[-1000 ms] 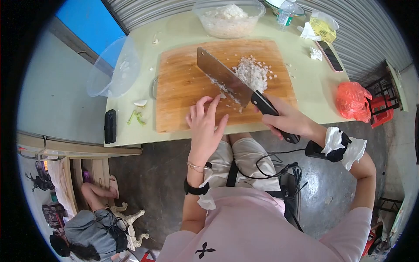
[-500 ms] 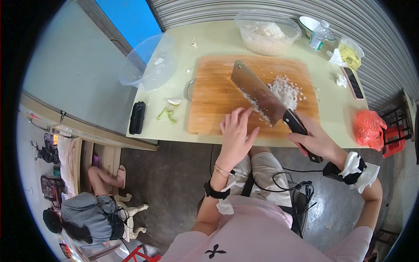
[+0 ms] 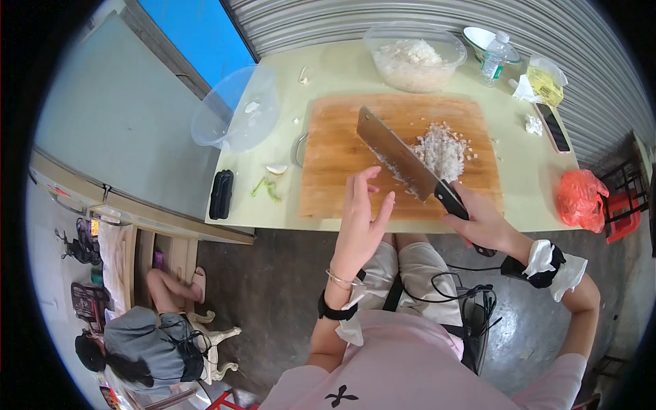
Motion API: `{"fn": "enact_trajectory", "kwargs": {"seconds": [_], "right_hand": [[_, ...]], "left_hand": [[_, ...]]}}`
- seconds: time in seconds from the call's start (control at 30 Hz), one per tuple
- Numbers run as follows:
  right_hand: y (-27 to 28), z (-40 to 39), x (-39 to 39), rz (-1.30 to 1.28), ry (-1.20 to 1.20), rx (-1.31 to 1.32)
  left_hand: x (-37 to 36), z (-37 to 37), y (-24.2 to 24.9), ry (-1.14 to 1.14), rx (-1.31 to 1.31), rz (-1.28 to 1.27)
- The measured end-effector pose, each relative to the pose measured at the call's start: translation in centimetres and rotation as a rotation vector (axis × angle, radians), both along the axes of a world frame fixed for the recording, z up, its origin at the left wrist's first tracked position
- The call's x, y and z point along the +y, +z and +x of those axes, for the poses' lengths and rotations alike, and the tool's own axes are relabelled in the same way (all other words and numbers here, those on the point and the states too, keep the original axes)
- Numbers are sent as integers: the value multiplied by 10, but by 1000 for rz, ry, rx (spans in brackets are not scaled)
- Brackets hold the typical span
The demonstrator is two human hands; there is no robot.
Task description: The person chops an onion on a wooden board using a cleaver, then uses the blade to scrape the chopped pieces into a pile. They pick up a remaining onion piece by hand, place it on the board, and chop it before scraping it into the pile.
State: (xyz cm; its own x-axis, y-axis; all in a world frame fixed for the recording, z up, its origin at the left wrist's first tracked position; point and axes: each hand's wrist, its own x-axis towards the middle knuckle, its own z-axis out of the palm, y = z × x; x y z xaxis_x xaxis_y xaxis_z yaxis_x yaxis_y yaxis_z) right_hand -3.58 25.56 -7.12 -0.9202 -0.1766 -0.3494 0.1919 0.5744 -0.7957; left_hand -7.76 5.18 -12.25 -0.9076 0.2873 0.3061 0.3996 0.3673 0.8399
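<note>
One black case point(image 3: 221, 195), near the table's left edge. One clear basin point(image 3: 236, 126), beyond it. Green trimmings point(image 3: 265, 189), beside a wooden cutting board point(image 3: 335, 150). Left hand point(image 3: 362, 208), at the board's near edge: fingers parted, loosely bent. One cleaver point(image 3: 402, 156), slanting over the board, white bits along its blade; contact with the wood cannot be told. Chopped white pieces point(image 3: 443, 152), heaped just right of the blade. Right hand point(image 3: 484, 222): fingers wrapped round the black handle. One red bag point(image 3: 579, 199), far right.

A pale pink top point(image 3: 403, 355) bearing a black emblem point(image 3: 341, 395) is worn with cream shorts point(image 3: 427, 273), black wristbands point(image 3: 335, 311) and a bracelet point(image 3: 339, 279).
</note>
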Motion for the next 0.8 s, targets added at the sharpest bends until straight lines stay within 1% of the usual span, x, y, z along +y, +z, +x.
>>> {"fn": "enact_trajectory", "kwargs": {"seconds": [0.03,0.07,0.1,0.13,0.2,0.23,0.27,0.3,0.33,0.37,0.4,0.43,0.53,0.57,0.6,0.67,0.7,0.73,0.77,0.8], "right_hand": [[-3,1,1,-1,1,2],[-8,1,3,-64,19,-2],[-12,1,4,-125,39,-5],[-15,2,4,-123,46,-1],[-19,4,2,-207,53,78],[-20,5,2,-187,51,96],[-25,5,4,-186,57,98],[-32,5,6,-205,67,158],[-35,6,7,-221,78,218],[-32,9,7,-216,88,217],[-27,12,6,-254,34,142],[-22,14,5,-291,-21,68],[-11,26,7,-302,56,110],[-16,25,9,-106,178,338],[-18,26,11,-104,190,334],[-14,27,11,65,236,485],[-14,28,10,70,250,485],[-15,30,9,148,237,479],[-14,31,8,227,228,472],[-11,32,6,239,249,473]], "left_hand": [[2,4,9,-98,-184,44],[5,8,13,-194,-367,91],[12,16,7,-275,-361,163],[26,27,4,-268,-355,165],[57,43,-1,-395,-950,883],[65,45,-5,-394,-942,885],[72,47,-9,-398,-996,992],[78,49,-12,-401,-1050,1102],[84,50,-15,-397,-1046,1111],[90,48,-14,-316,-1076,1070],[93,45,-11,-235,-1103,1029],[96,44,-8,-234,-1092,1039],[101,43,3,-184,-1081,1097],[105,44,2,-145,-1088,1167],[108,45,2,-105,-1095,1237],[110,46,5,-65,-1130,1284],[111,45,6,-36,-1167,1324],[111,44,7,-33,-1159,1341],[110,44,8,-52,-1157,1269],[110,43,11,-70,-1151,1199]]}}
